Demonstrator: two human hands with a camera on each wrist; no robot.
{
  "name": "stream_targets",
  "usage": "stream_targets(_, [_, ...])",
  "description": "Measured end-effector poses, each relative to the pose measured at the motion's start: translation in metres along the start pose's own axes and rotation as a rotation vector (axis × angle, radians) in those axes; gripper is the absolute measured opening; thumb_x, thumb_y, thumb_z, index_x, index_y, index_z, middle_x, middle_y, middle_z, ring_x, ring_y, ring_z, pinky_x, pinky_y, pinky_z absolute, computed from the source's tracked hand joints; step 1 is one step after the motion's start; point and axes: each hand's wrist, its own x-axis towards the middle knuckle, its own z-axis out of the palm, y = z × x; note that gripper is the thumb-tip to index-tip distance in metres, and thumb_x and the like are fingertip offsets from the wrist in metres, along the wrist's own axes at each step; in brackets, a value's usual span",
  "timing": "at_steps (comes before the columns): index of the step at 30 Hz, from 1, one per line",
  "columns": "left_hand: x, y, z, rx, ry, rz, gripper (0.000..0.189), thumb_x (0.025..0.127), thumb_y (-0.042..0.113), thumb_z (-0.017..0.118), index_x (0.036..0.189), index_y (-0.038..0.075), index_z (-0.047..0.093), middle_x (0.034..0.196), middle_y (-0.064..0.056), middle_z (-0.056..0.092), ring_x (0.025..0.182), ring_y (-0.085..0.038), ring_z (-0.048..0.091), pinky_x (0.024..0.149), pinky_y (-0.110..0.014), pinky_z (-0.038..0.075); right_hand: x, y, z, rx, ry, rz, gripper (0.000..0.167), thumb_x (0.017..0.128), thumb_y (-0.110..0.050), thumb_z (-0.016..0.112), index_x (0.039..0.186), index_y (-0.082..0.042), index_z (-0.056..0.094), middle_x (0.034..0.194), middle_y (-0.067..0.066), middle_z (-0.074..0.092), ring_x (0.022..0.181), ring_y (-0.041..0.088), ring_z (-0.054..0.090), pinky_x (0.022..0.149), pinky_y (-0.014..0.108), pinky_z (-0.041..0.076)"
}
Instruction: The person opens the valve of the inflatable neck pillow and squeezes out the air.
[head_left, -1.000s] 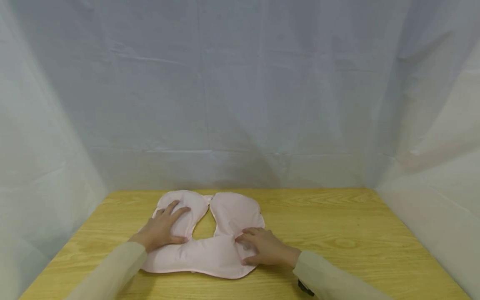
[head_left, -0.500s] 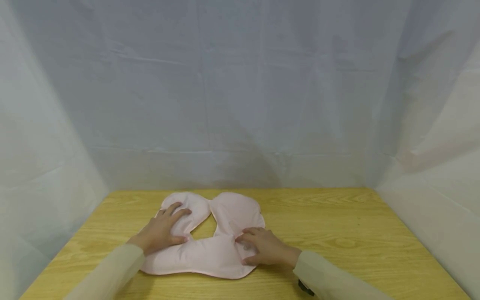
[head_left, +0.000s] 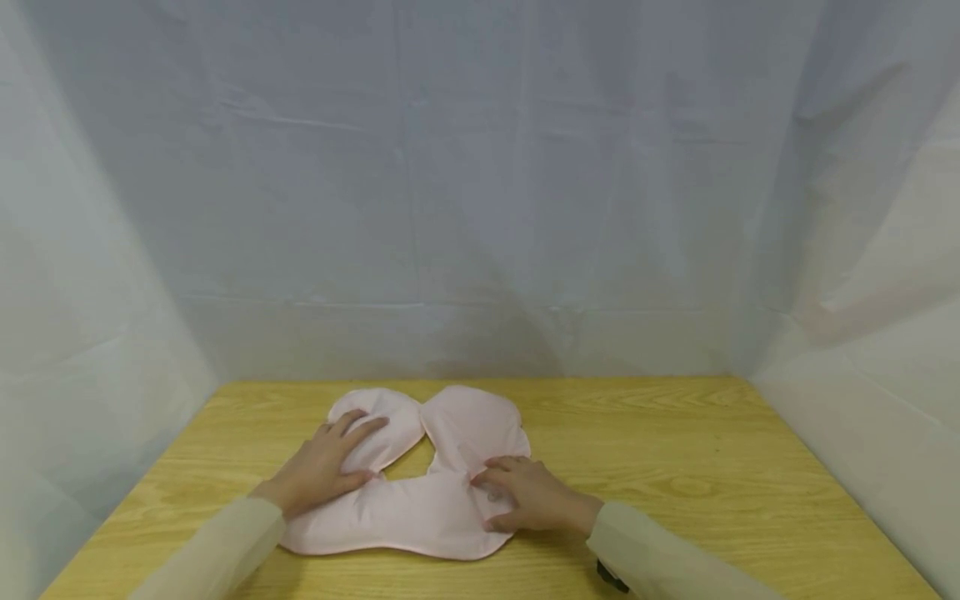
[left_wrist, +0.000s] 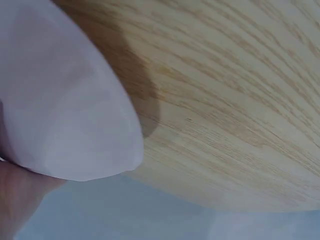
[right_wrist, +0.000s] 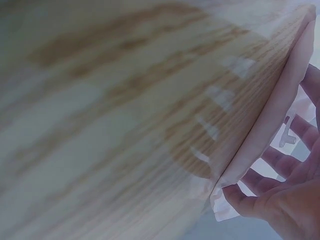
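Observation:
A pale pink U-shaped neck pillow (head_left: 412,517) lies flat on the wooden table, its curved part toward me and its two rounded ends meeting at the far side. My left hand (head_left: 318,467) rests on the pillow's left arm, fingers spread over the fabric and thumb pointing inward. At the near right corner, my right hand (head_left: 536,496) holds the pillow with bent fingers, and the fabric creases by the fingertips. The right wrist view shows several curved fingers along the pillow's edge (right_wrist: 272,120). In the left wrist view the pillow's rounded end (left_wrist: 75,110) hides most of the left hand.
The wooden table (head_left: 675,467) extends to the right of the pillow. Pale sheeting (head_left: 480,208) hangs behind the table and along both sides. A small dark item (head_left: 611,577) shows under the right sleeve.
The pillow's left arm has shifted right under my left hand, so its far end now meets the right end. The central opening has narrowed. My right hand stays in place.

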Motion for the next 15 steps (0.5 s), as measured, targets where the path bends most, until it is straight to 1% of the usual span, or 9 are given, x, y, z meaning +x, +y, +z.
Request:
stream_targets(2, [0.0003,0.0021,-0.0015,-0.005,-0.017,-0.013,0.071,0.075,0.040,0.072,0.137,0.024,0.040,0.134,-0.015,0.039,0.107,-0.044,0.048,0.071,-0.057,0.049,0.0002,0.0000,0.0001,0.000,-0.001,0.001,0.054,0.077,-0.046,0.067,0.124,-0.022,0.054,0.134,0.010,0.047,0.122,0.033,0.043,0.093,0.060,0.038])
stream_targets(5, [0.0012,0.0047,-0.0032,-0.015,-0.045,-0.032,0.070,0.075,0.039,0.072,0.136,0.023,0.042,0.135,-0.016,0.038,0.110,-0.045,0.046,0.070,-0.058,0.048,0.0002,-0.0001,0.0004,-0.002,0.001,0.001,0.054,0.077,-0.046,0.067,0.123,-0.022,0.055,0.134,0.010,0.048,0.122,0.033,0.043,0.092,0.060,0.038])
stream_targets(9, [0.0025,0.0063,-0.0046,-0.026,-0.090,-0.059,0.069,0.075,0.042,0.071,0.136,0.023,0.043,0.141,-0.017,0.033,0.115,-0.048,0.042,0.071,-0.062,0.046,0.0001,0.0001,0.0010,-0.007,0.006,0.001,0.054,0.077,-0.047,0.067,0.123,-0.022,0.055,0.133,0.011,0.048,0.122,0.033,0.044,0.092,0.060,0.038])
stream_targets(13, [0.0038,0.0071,-0.0056,-0.031,-0.133,-0.089,0.071,0.075,0.047,0.069,0.136,0.023,0.042,0.146,-0.019,0.027,0.115,-0.052,0.039,0.074,-0.068,0.042,-0.0001,0.0002,0.0010,-0.001,0.007,-0.003,0.054,0.077,-0.047,0.067,0.123,-0.022,0.055,0.133,0.011,0.048,0.122,0.034,0.044,0.092,0.061,0.038])
stream_targets(15, [0.0044,0.0082,-0.0063,-0.038,-0.134,-0.090,0.071,0.074,0.048,0.069,0.135,0.022,0.043,0.146,-0.020,0.028,0.114,-0.057,0.037,0.074,-0.072,0.039,-0.0001,0.0002,0.0008,0.003,0.006,-0.005,0.054,0.077,-0.046,0.067,0.123,-0.022,0.055,0.134,0.011,0.048,0.122,0.034,0.043,0.092,0.061,0.037])
